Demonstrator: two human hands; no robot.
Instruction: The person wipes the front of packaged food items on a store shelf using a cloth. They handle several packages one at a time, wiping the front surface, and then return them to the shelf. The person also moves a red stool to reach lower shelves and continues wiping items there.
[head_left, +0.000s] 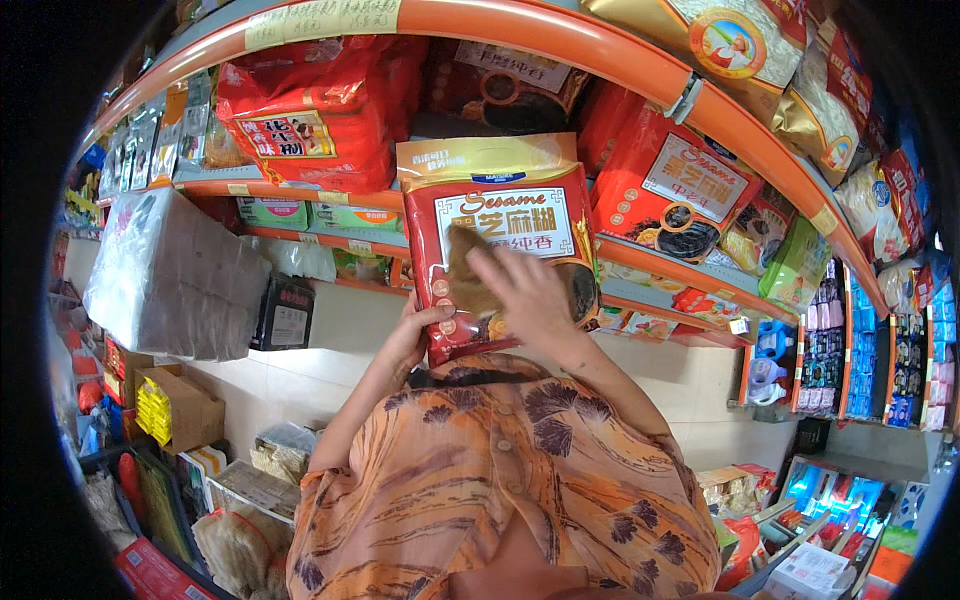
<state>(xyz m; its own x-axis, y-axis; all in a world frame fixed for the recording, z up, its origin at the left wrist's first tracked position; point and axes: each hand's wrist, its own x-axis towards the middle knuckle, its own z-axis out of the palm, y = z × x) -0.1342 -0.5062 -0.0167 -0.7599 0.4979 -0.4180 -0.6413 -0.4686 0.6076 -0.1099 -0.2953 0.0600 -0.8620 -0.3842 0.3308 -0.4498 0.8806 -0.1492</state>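
Observation:
A red and gold bag of sesame paste powder (495, 202) is held upright in front of my body, its printed front facing me. My left hand (415, 330) grips its lower left edge, thumb over the front. Blurred by motion, my right hand (529, 296) lies over the front with a brown cloth (471, 274) at its fingers, against the bag. How the fingers hold the cloth is unclear. Behind the bag, a similar red sesame bag (686, 195) stands on the shelf to the right, and a red bag of peanut product (307, 120) to the left.
An orange shelf rail (525, 22) with price tags curves across the top. Plastic-wrapped bundles (176, 277) and a black box (285, 315) stand at left. An open cardboard box (187, 412) holds yellow packets. Toiletry shelves (817, 337) are at right; more goods lie on both sides behind me.

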